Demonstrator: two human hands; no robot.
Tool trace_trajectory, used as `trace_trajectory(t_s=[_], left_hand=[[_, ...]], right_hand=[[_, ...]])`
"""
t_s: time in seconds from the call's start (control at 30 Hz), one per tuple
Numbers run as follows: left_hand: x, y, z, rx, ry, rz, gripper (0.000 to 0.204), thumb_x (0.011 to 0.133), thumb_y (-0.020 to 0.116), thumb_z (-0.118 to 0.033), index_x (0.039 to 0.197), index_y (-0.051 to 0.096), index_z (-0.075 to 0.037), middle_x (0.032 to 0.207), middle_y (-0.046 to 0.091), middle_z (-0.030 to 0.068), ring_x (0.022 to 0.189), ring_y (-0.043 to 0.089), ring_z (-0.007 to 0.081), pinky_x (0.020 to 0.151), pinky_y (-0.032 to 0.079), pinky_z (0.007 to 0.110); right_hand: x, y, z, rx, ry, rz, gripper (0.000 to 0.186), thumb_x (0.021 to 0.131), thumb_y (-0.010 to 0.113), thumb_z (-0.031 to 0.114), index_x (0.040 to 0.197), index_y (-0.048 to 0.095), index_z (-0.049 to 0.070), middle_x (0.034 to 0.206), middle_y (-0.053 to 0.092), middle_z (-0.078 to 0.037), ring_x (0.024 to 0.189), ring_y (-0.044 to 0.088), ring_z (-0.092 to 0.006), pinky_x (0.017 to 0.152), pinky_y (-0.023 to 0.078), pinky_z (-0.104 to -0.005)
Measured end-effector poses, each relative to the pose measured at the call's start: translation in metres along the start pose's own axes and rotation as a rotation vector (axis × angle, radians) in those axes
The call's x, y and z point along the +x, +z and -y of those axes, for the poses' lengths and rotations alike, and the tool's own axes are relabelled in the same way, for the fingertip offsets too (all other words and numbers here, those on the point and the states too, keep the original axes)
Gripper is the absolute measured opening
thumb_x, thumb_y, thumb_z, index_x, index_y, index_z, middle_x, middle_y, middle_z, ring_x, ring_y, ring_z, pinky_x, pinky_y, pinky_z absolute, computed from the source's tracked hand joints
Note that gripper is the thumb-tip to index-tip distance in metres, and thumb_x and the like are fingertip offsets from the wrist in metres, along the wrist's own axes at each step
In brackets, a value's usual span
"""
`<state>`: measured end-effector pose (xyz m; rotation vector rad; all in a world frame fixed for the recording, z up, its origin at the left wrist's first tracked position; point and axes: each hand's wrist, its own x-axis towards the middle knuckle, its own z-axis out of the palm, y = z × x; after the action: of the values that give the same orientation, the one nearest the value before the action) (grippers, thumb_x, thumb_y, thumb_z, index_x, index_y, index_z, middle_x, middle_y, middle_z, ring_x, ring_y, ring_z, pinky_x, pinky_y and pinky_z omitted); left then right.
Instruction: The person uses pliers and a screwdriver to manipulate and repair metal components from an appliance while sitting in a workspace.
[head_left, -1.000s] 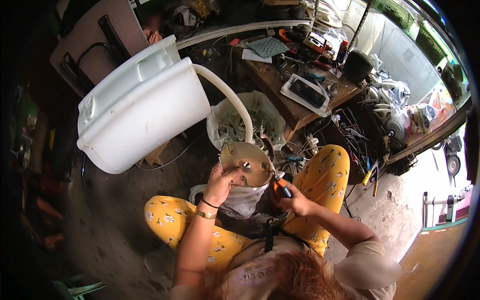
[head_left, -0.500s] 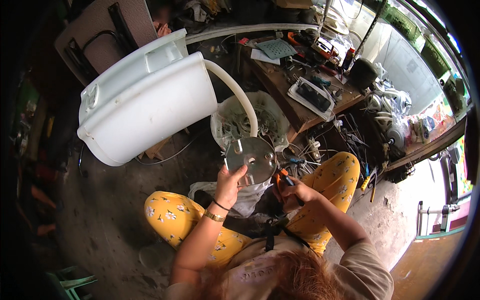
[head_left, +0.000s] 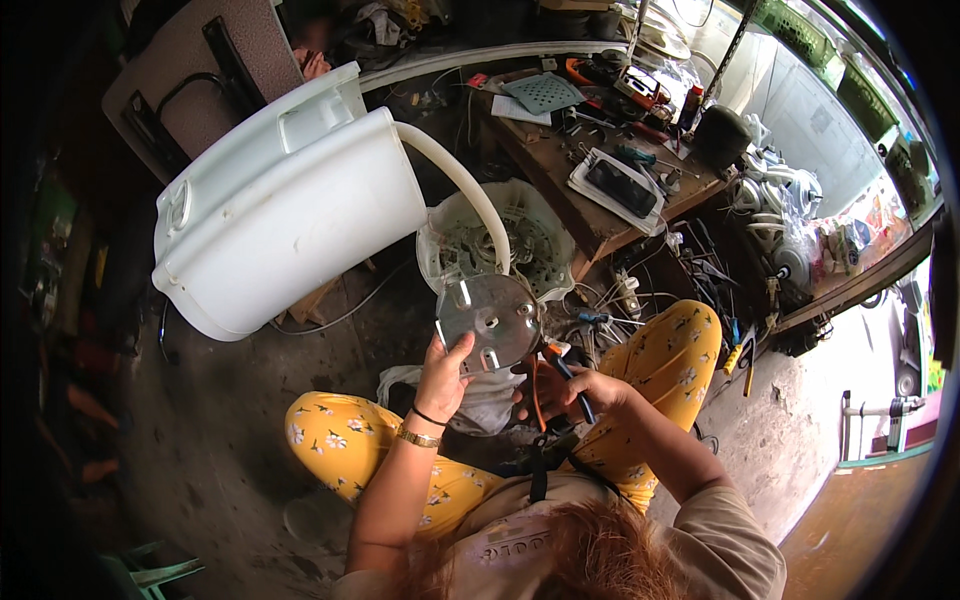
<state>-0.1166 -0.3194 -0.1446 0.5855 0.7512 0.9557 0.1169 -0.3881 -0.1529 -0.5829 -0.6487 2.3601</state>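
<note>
A round, shiny metal plate (head_left: pixel 490 322) with a small centre hole and slots is gripped at its near left edge by my left hand (head_left: pixel 441 378), thumb on top. My right hand (head_left: pixel 582 390) holds pliers (head_left: pixel 556 360) with orange and dark handles spread apart. Their jaws are at the plate's right edge; whether they bite on it I cannot make out. Below the plate, a white cloth or bag (head_left: pixel 485 403) lies between my legs. Just beyond it stands a white tub (head_left: pixel 437 245) with metal parts inside.
A large white washing machine body (head_left: pixel 290 225) lies on its side at the left, its pale hose (head_left: pixel 465 180) curving down toward the tub. To the right, a wooden bench (head_left: pixel 600 235) carries a phone (head_left: pixel 622 190) and tools. Wires and pliers crowd the floor beside it. Another person's hand (head_left: pixel 314 65) shows at the back.
The handles of the pliers have spread wider in my right hand. My left hand and the plate have shifted slightly left in the picture, along with a small shift of the whole view.
</note>
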Motion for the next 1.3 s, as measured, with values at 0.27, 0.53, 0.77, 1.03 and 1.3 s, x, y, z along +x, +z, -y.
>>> trace_trajectory(t_s=[0.27, 0.53, 0.77, 1.03, 1.3], left_hand=[[0.007, -0.005, -0.007, -0.149, 0.138, -0.07, 0.034, 0.091, 0.059, -0.015, 0.123, 0.048, -0.016, 0.12, 0.055, 0.002, 0.108, 0.056, 0.0186, 0.088, 0.05, 0.037], [0.048, -0.064, 0.045, 0.266, 0.484, -0.327, 0.031, 0.086, 0.06, -0.007, 0.116, 0.055, 0.0, 0.11, 0.062, 0.0089, 0.098, 0.059, 0.019, 0.086, 0.045, 0.031], [0.076, -0.18, 0.129, 0.739, 0.11, -0.569, 0.025, 0.08, 0.063, -0.005, 0.102, 0.059, 0.005, 0.095, 0.067, 0.0148, 0.087, 0.063, 0.0219, 0.077, 0.047, 0.034], [0.086, -0.24, 0.187, 0.977, -0.122, -0.681, 0.035, 0.08, 0.07, -0.017, 0.108, 0.061, 0.0, 0.101, 0.067, 0.0142, 0.095, 0.064, 0.0283, 0.081, 0.048, 0.039], [0.086, -0.247, 0.218, 0.667, -0.381, -0.745, 0.03, 0.084, 0.067, -0.026, 0.108, 0.062, -0.009, 0.094, 0.066, 0.0054, 0.086, 0.063, 0.0216, 0.073, 0.052, 0.042]], right_hand=[[-0.001, -0.032, -0.021, -0.325, 0.133, -0.274, 0.062, 0.071, 0.058, 0.005, 0.13, 0.039, 0.004, 0.106, 0.057, -0.016, 0.095, 0.062, -0.0274, 0.078, 0.052, -0.0369], [0.011, -0.101, -0.073, -0.146, 0.062, -0.744, 0.025, 0.078, 0.058, 0.006, 0.101, 0.049, 0.01, 0.083, 0.059, -0.012, 0.063, 0.062, -0.0261, 0.055, 0.051, -0.0384], [0.012, -0.09, -0.056, -0.149, 0.071, -0.836, 0.02, 0.079, 0.058, 0.01, 0.097, 0.05, 0.005, 0.074, 0.057, -0.01, 0.058, 0.059, -0.0222, 0.052, 0.048, -0.0342], [0.005, -0.098, -0.055, -0.163, 0.048, -0.928, 0.029, 0.079, 0.058, 0.01, 0.106, 0.048, 0.003, 0.075, 0.057, -0.01, 0.058, 0.059, -0.0212, 0.052, 0.049, -0.033], [0.007, -0.116, -0.067, -0.173, 0.093, -0.92, 0.026, 0.079, 0.058, 0.009, 0.103, 0.049, 0.002, 0.07, 0.057, -0.01, 0.053, 0.059, -0.0206, 0.049, 0.048, -0.0322]])
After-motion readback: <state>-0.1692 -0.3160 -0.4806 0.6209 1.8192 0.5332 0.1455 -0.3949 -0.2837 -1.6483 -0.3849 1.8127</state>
